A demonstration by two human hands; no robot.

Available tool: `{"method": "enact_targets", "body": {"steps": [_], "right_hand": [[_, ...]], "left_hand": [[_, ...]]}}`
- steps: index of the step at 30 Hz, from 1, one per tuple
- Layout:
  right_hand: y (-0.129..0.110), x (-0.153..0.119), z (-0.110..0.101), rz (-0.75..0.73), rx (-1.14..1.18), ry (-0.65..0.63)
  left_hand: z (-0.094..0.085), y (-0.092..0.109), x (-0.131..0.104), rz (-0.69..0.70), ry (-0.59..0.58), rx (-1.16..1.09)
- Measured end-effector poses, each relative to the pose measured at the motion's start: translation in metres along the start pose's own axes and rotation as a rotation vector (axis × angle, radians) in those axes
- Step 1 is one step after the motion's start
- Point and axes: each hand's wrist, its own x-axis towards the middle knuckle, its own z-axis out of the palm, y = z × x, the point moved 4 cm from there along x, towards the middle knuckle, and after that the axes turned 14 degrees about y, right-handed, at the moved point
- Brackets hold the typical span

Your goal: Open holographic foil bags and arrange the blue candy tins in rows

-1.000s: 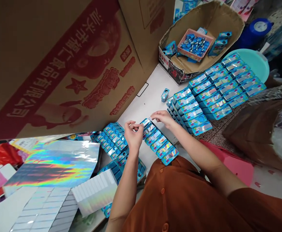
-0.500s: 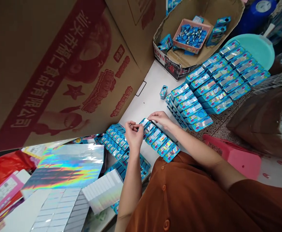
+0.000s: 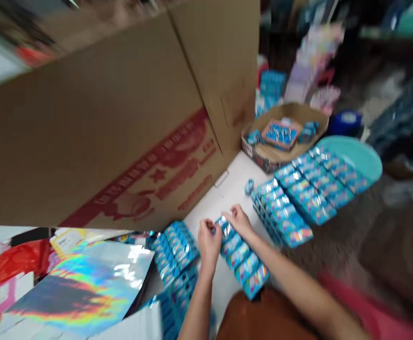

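Observation:
A row of small blue boxes [image 3: 238, 257] with shiny rainbow labels on top stands on the white table. At its far end, my left hand [image 3: 210, 238] is closed in a pinch, its fingertips beside the farthest box; blur hides what they hold. My right hand [image 3: 239, 221] is on the other side of that end, its fingers bent together close to the same box. Whatever lies between its fingertips cannot be made out. To the left of my left hand sits a block of blue boxes [image 3: 174, 248].
A large cardboard carton [image 3: 121, 141] walls off the left. Stacked blue boxes [image 3: 284, 208] stand on the right, near a turquoise basin [image 3: 365, 158]. Behind are a single blue box [image 3: 249, 186] and a cut-down carton [image 3: 270, 163]. Holographic sheets [image 3: 75, 293] lie at lower left.
The view has tilted upward and blurred, so the table appears lower and more background shows. Both hands remain at the far end of the box row, with little change in their pose.

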Motion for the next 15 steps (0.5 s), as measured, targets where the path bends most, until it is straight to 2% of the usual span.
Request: {"method": "enact_targets", "body": {"steps": [6, 12, 15], "right_hand": [[0.0, 0.01, 0.017, -0.253, -0.098, 0.019], [-0.006, 0.006, 0.018, -0.303, -0.137, 0.033], [-0.014, 0.004, 0.016, -0.323, -0.136, 0.029]], "left_hand": [[0.009, -0.003, -0.001, 0.023, 0.092, -0.021], [-0.005, 0.009, -0.003, -0.036, 0.011, 0.204], [-0.009, 0.004, -0.002, -0.067, -0.01, 0.277]]}}
